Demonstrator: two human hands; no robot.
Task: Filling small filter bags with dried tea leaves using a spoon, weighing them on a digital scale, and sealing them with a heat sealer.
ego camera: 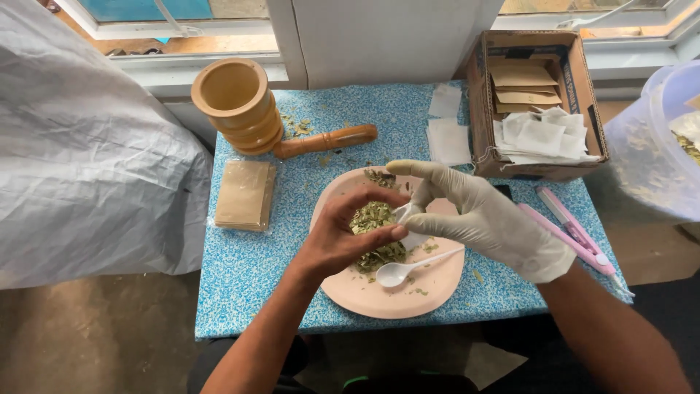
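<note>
Head view: left hand [343,237] and gloved right hand [481,215] pinch a white sachet [410,222].

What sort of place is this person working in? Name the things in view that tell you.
Probably a small home workshop for hand-packing dried herbs: a wooden mortar and pestle, crushed leaves on a pink plate, and a cardboard box of empty sachets on a table by a window.

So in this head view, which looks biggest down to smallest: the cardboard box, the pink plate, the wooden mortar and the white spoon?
1. Cardboard box and pink plate: too alike to rank
2. Wooden mortar
3. White spoon
</note>
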